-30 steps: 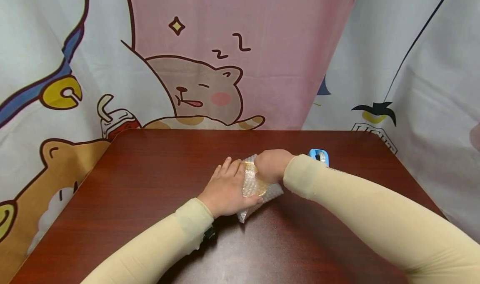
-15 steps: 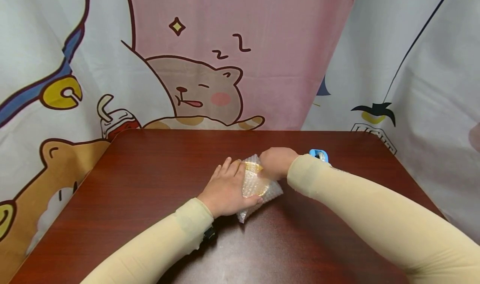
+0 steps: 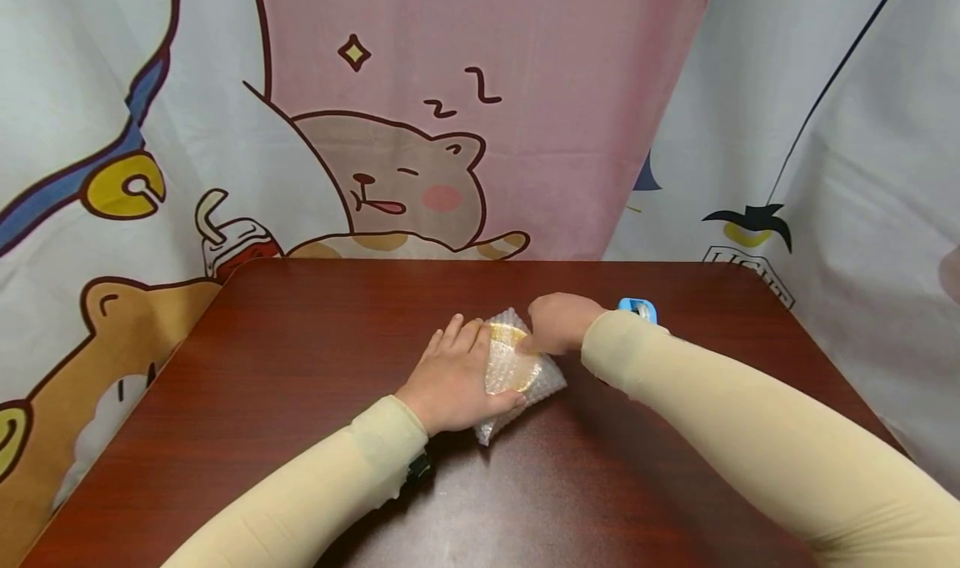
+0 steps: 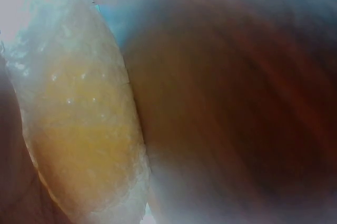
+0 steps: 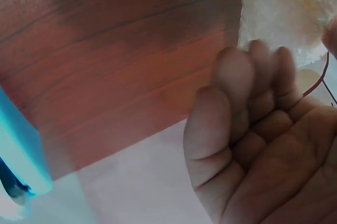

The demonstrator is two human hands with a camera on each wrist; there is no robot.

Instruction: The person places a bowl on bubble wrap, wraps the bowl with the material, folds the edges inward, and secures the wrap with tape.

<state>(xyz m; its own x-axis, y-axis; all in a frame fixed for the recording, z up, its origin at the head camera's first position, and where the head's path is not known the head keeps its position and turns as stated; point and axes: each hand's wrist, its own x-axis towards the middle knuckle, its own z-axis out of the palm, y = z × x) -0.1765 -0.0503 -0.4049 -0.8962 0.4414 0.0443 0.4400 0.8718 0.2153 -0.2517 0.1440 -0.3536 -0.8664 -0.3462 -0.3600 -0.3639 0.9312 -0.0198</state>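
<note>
A bubble-wrapped packet (image 3: 513,368) lies at the middle of the table, with yellow showing in its middle. My left hand (image 3: 453,380) rests flat on the packet's left side, fingers and thumb spread. At its upper right edge is my right hand (image 3: 566,322), its fingers curled with nothing inside them and its thumb reaching onto the wrap. The right wrist view shows the curled fingers (image 5: 231,71) below a corner of the wrap (image 5: 281,13). In the left wrist view the packet (image 4: 84,129) looks rounded and yellow; what is inside cannot be made out.
Behind the right wrist, a blue object (image 3: 638,308) like a tape dispenser stands partly hidden by the sleeve. The brown wooden table (image 3: 322,334) ends at a printed curtain (image 3: 570,92). A small black item (image 3: 420,466) shows under the left wrist.
My right hand has slid a little right and away along the packet, uncovering more of the wrap and its yellow part. The left hand and the packet stay in place.
</note>
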